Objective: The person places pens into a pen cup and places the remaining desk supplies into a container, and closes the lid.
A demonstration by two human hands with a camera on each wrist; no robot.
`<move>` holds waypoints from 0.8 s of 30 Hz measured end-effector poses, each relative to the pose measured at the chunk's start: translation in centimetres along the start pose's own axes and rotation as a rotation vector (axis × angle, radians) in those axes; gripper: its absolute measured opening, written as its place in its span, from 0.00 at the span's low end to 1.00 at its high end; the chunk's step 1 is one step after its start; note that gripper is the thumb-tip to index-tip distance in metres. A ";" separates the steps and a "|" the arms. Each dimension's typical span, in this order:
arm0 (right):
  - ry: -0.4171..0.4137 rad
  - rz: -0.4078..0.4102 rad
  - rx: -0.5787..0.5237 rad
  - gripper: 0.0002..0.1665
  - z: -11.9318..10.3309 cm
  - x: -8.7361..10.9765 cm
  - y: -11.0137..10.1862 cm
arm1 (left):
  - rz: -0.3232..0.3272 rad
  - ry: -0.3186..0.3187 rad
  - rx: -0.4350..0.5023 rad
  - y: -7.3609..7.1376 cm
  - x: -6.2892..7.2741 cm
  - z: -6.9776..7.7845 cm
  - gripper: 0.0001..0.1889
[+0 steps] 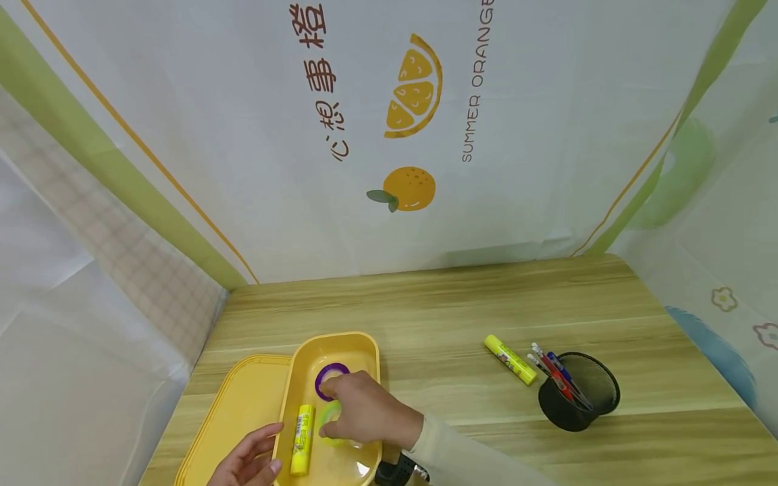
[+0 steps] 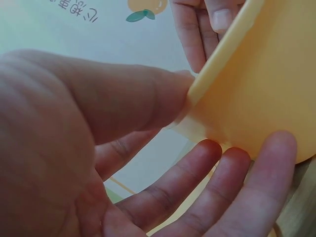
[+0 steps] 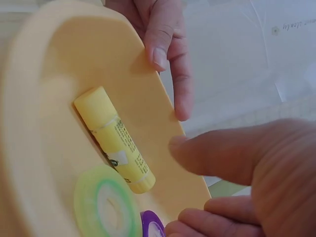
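Note:
A yellow plastic box point(image 1: 373, 358) holds a yellow glue stick point(image 1: 301, 440), a purple tape roll point(image 1: 319, 383) and a green tape roll point(image 1: 326, 413). Over the two rolls, my right hand point(image 1: 371, 408) reaches into the box with its thumb apart from its fingers. The right wrist view shows the purple roll point(image 3: 153, 228) near the fingertips and the green roll point(image 3: 106, 205) beside it; contact is unclear. Against the box's left side rests my left hand point(image 1: 252, 455). In the left wrist view its thumb touches the rim, and relaxed fingers lie by the outer wall.
A yellow lid point(image 1: 243, 398) lies flat, partly under the box's left side. Farther right on the wooden table point(image 1: 450, 378) are another glue stick point(image 1: 510, 360) and a black mesh pen cup point(image 1: 565, 412) with several pens. A printed cloth point(image 1: 516, 169) hangs behind the table.

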State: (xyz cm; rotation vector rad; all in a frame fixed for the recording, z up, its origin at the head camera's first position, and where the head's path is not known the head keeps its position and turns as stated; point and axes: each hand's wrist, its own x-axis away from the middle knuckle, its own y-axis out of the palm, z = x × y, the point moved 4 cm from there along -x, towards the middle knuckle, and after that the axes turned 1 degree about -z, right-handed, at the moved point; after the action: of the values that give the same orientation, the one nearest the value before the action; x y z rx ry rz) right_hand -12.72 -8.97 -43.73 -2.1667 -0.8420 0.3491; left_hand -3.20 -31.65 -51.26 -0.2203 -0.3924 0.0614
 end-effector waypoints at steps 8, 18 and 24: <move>-0.028 0.023 -0.152 0.32 0.6 0.5 -0.4 | -0.022 -0.003 -0.006 -0.1 0.2 0.0 0.33; -0.048 0.099 -0.417 0.31 1.6 2.0 -2.1 | -0.022 -0.022 -0.015 0.1 0.3 0.4 0.34; -0.052 0.155 -0.476 0.29 2.8 3.2 -3.1 | 0.012 -0.042 -0.030 0.0 0.3 0.3 0.34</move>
State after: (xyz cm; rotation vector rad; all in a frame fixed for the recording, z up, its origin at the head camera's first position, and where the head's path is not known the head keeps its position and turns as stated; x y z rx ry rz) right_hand -13.09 -3.82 -43.22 -2.6842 -0.8510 0.3046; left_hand -3.04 -31.56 -50.84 -0.2508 -0.4344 0.0718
